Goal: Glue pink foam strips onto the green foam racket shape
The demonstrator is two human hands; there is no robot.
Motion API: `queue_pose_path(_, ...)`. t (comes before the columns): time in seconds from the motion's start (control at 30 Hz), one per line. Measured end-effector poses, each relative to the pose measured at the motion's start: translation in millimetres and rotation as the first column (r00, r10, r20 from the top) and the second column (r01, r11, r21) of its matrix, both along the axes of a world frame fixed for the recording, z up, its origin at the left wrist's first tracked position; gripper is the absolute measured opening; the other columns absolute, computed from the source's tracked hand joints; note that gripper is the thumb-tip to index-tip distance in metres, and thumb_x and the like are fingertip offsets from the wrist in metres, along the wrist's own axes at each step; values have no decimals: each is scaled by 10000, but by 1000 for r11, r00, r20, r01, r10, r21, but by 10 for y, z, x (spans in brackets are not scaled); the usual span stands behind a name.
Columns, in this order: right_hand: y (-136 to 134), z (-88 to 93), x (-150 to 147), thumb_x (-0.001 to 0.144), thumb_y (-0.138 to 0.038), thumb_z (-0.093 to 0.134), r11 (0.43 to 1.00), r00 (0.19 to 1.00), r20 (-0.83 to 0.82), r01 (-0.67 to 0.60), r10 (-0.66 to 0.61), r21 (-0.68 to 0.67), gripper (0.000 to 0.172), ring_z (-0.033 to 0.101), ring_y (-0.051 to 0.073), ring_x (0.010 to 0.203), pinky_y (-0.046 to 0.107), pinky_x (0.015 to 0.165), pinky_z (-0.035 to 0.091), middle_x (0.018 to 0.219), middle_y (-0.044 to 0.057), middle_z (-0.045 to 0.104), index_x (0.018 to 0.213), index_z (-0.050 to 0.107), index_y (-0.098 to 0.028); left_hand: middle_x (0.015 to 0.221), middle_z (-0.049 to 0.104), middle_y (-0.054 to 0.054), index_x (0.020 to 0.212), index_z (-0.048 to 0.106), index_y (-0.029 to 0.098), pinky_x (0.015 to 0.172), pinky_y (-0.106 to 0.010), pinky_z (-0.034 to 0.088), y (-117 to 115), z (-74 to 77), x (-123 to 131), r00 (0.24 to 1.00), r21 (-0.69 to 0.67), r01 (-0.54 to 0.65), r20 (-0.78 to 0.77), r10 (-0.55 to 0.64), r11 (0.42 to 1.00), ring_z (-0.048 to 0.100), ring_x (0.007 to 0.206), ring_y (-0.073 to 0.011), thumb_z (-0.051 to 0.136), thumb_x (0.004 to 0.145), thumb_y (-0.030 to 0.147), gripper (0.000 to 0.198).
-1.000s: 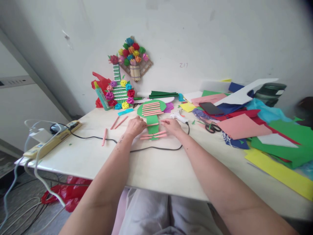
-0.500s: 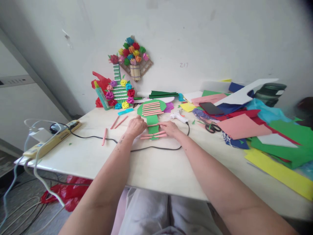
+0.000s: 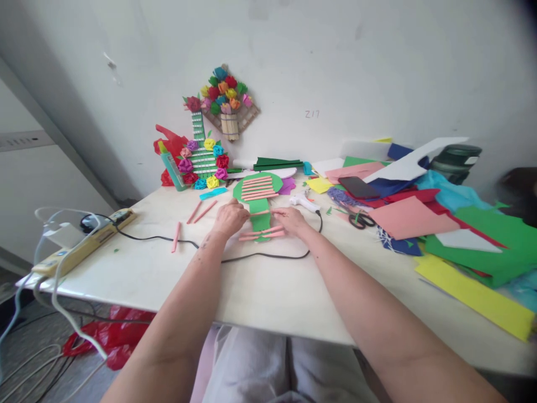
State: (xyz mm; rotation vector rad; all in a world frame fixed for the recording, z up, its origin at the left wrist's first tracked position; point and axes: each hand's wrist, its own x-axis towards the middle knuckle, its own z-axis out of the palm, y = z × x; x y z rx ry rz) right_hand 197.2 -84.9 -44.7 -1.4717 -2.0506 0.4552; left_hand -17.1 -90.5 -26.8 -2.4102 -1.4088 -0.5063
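A green paper cutout (image 3: 259, 204) lies flat on the table, round at its far end with a narrower strip toward me. Several pink paper sticks (image 3: 258, 188) run in rows across the round part. Between my hands a single pink paper stick (image 3: 260, 212) lies across the strip. My left hand (image 3: 231, 216) pinches its left end, and my right hand (image 3: 289, 218) pinches its right end. Two more pink sticks (image 3: 260, 234) cross the near end of the strip. To the left, three loose pink sticks (image 3: 205, 211) rest on the tabletop.
A white glue gun (image 3: 305, 202) and scissors (image 3: 361, 220) lie to the right, its black cable (image 3: 264, 255) crossing the table nearer me. Coloured paper (image 3: 413, 218) is piled at right. A power strip (image 3: 84, 246) sits at left; a flower-trimmed craft (image 3: 204, 159) leans at the back.
The camera view has shifted slightly. Both hands stay at the ends of the same pink stick, with little visible movement on the cutout.
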Motion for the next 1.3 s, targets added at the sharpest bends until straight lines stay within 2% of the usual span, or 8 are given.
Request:
queue_pose_path(0.1, 12, 34, 62, 787, -253, 449, 996, 990, -113, 83, -80, 25, 308, 577, 155, 969, 273, 865, 409, 1036, -2, 658, 1018, 651, -234, 781, 668, -80, 809, 713, 215, 647, -290, 382, 5, 28, 15, 975, 60, -59, 219, 45, 996, 522, 878, -218, 479, 786, 292, 247)
queue_pose_path(0.17, 29, 52, 118, 787, -261, 452, 991, 978, -167, 134, -127, 29, 295, 582, 155, 953, 272, 853, 414, 1016, 7, 665, 995, 658, -218, 773, 672, -68, 802, 714, 214, 654, -293, 386, 23, 63, 44, 892, 26, -135, 439, 110, 990, 546, 826, -212, 533, 748, 345, 229)
queue_pose_path(0.27, 69, 60, 206, 787, -282, 458, 981, 963, -196, 193, -182, 34, 278, 586, 159, 930, 275, 830, 423, 975, 11, 675, 955, 669, -213, 702, 668, -46, 777, 705, 181, 648, -281, 409, 47, 155, 116, 594, -140, -85, 788, 162, 987, 575, 709, -184, 632, 642, 395, 264)
queue_pose_path(0.37, 101, 64, 274, 781, -286, 467, 969, 954, -186, 246, -236, 33, 274, 593, 162, 906, 270, 809, 429, 955, 17, 679, 945, 673, -210, 723, 673, -55, 793, 680, 131, 672, -277, 440, 47, 267, 200, 198, -191, 241, 970, 144, 952, 593, 691, -163, 673, 587, 395, 335)
queue_pose_path(0.47, 100, 82, 311, 778, -281, 467, 959, 950, -156, 280, -271, 37, 275, 594, 160, 907, 253, 799, 428, 961, 20, 677, 950, 673, -216, 732, 670, -67, 795, 665, 111, 672, -280, 458, 43, 331, 281, 9, -215, 423, 973, 233, 880, 593, 656, -141, 706, 551, 363, 353)
queue_pose_path(0.67, 88, 126, 357, 771, -253, 464, 948, 943, -109, 318, -313, 32, 300, 597, 165, 909, 258, 794, 429, 978, 39, 673, 994, 657, -196, 762, 669, -75, 745, 652, 96, 608, -226, 455, 81, 264, 483, -76, -269, 548, 927, 367, 792, 583, 622, -105, 714, 551, 270, 268)
queue_pose_path(1.07, 23, 313, 470, 736, -254, 485, 914, 910, 81, 403, -406, 50, 291, 595, 190, 923, 264, 749, 434, 994, 36, 665, 963, 666, -240, 711, 663, -77, 736, 635, 86, 529, -210, 473, -15, 135, 653, -129, -281, 622, 884, 450, 731, 595, 583, -112, 642, 628, 162, 132)
queue_pose_path(1.3, 27, 475, 948, 687, -174, 531, 769, 732, 310, 639, -607, -3, 299, 587, 258, 960, 317, 756, 446, 1029, 137, 636, 955, 663, -171, 737, 671, -84, 764, 644, 84, 566, -222, 487, -34, 110, 635, -141, -248, 651, 889, 435, 717, 607, 610, -119, 650, 644, 175, 150)
